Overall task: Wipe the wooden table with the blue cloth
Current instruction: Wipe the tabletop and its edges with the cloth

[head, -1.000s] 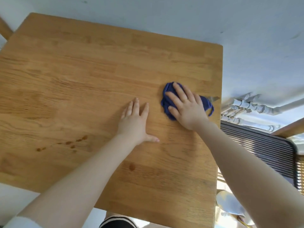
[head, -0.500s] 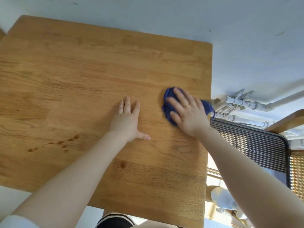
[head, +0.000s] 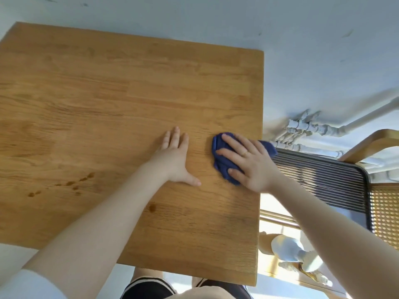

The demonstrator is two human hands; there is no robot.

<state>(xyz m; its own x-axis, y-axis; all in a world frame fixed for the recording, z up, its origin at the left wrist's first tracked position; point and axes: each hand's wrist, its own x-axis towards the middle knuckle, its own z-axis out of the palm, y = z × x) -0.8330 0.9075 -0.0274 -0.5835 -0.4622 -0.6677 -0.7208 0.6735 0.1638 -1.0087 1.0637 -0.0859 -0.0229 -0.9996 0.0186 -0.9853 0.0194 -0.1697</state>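
- Near the table's [head: 129, 93] right edge, the right hand [head: 251, 165] is pressing flat on the cloth [head: 222, 160], fingers spread over it, not clamped.
- Cloth is lying bunched on the wood, one corner poking past the edge.
- Left hand [head: 174, 161] is resting palm-down just beside the cloth, fingers together, thumb out, gripping nothing.
- Brown spots [head: 73, 184] are showing on the wood, well left of both hands.
- Chair [head: 323, 182] is sitting beside the right edge.
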